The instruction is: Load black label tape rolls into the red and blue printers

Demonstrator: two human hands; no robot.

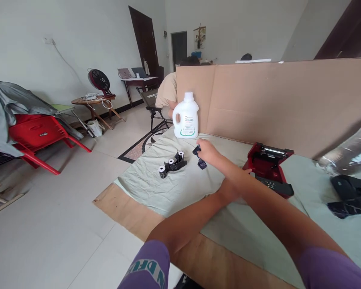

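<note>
My two arms cross over the cloth. My right hand [208, 151] reaches to the left, its fingers closed on a dark crumpled wrapper [201, 162] that hangs just above or on the cloth. My left hand [248, 171] lies mostly hidden behind the right forearm; only a bit of finger shows, against a red and black device [266, 170] resembling a small receipt printer with its lid raised. Several small paper rolls [171, 163] with white ends and black wrapping lie together to the left of my right hand. Behind them stands a white detergent jug [186, 116].
A tall cardboard panel [273, 96] closes off the back. At the right are clear plastic packaging [350, 146] and a black object [349, 188]. The pale cloth [144, 180] covers a wooden board [120, 202]. Beyond sits a person [167, 92]; a red chair [39, 132] stands left.
</note>
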